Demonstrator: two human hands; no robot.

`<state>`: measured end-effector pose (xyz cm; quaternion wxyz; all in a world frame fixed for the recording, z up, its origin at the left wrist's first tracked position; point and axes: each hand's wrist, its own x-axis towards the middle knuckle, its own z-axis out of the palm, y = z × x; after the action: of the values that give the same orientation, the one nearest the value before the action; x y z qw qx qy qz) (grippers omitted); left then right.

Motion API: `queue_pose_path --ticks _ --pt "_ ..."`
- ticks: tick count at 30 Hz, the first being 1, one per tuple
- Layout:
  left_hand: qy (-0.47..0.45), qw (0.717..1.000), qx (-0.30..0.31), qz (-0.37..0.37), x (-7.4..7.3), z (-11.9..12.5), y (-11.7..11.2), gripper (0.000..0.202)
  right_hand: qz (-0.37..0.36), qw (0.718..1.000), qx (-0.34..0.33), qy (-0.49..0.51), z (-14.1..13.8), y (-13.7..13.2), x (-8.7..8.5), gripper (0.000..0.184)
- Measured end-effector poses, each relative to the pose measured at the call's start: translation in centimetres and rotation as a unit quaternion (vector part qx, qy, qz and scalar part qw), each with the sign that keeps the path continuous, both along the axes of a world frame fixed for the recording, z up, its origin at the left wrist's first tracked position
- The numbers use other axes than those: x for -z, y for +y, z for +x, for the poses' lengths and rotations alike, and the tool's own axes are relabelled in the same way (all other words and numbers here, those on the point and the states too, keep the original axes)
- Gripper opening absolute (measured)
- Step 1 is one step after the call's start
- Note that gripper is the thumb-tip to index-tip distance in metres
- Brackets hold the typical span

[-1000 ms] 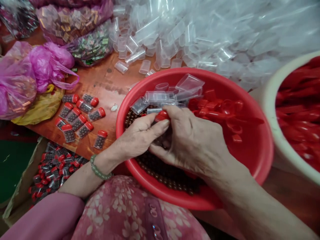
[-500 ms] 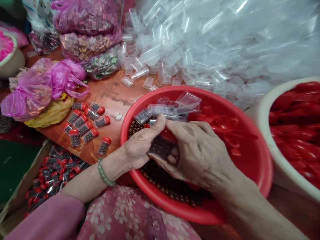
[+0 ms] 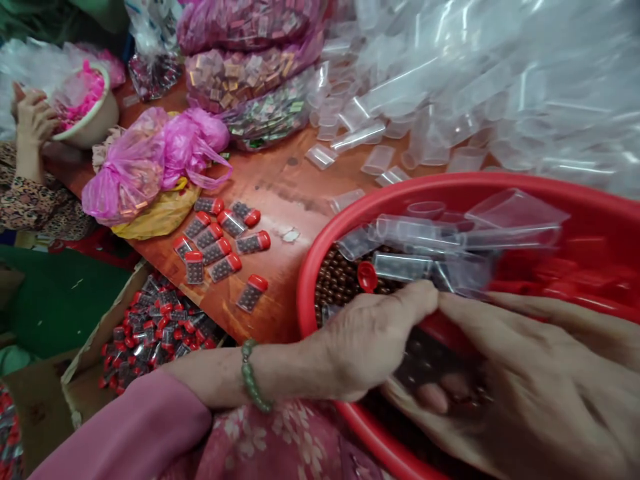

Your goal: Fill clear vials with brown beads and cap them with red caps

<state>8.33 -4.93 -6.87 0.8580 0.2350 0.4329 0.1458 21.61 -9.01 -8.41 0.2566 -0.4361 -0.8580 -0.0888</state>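
Over a red tub [image 3: 309,293], my left hand [image 3: 367,340] and my right hand [image 3: 545,367] close together around a clear plastic container [image 3: 425,357] of dark brown balls with a red cap. The thumbs meet at the capped end; the right fingers partly hide the container. Below them, small brown balls [image 3: 334,280] fill the near left of the tub. One loose red cap [image 3: 367,276] rests on the balls. Clear empty tubes [image 3: 417,230] lie just beyond my hands, and blurred red caps [image 3: 590,283] sit at the tub's right side.
Capped containers [image 3: 217,252] lie on the orange table, with many more in a cardboard box [image 3: 155,327] below. Pink bags [image 3: 125,177] stand behind. Clear tubes [image 3: 450,87] heap at the back. At far left, another person's hand [image 3: 34,113] is beside a white bowl [image 3: 95,123].
The view has swung left and closer, so everything sits further right and the other person's hand has come into sight. Both my hands still grip the container.
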Motion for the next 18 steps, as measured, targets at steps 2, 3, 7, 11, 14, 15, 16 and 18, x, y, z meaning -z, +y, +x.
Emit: queue_pose_path --ticks 2,3,7,11,14,15,16,18 --pt "-0.007 0.998 -0.010 0.061 -0.7 -1.2 0.0 0.051 -0.023 1.000 -0.006 -0.002 -0.6 0.3 -0.7 0.070" --pt "-0.011 0.994 -0.021 0.111 -1.0 -2.0 0.0 0.051 -0.042 0.999 -0.016 0.002 -0.7 0.5 -1.1 0.069" --pt "0.069 0.930 -0.093 0.350 -1.3 -7.4 1.2 0.044 -0.106 0.993 0.024 0.039 1.1 0.5 -1.9 0.070" --pt "0.414 0.730 -0.089 0.536 0.0 -13.7 3.6 0.045 -0.160 0.981 0.098 0.048 4.4 -1.1 -0.7 0.029" --pt "0.544 0.560 -0.045 0.623 0.7 -16.0 4.3 0.036 -0.233 0.968 0.080 0.050 5.1 -2.0 0.9 0.021" --pt "0.545 0.532 -0.040 0.647 0.8 -16.0 4.1 0.035 -0.249 0.965 0.068 0.042 4.8 -2.0 1.3 0.023" --pt "0.528 0.523 -0.038 0.668 0.9 -15.5 3.7 0.034 -0.262 0.963 0.056 0.030 4.2 -1.9 1.6 0.024" --pt "0.465 0.536 -0.038 0.704 1.0 -13.5 2.5 0.032 -0.285 0.958 0.030 -0.014 2.6 -1.1 1.8 0.025"
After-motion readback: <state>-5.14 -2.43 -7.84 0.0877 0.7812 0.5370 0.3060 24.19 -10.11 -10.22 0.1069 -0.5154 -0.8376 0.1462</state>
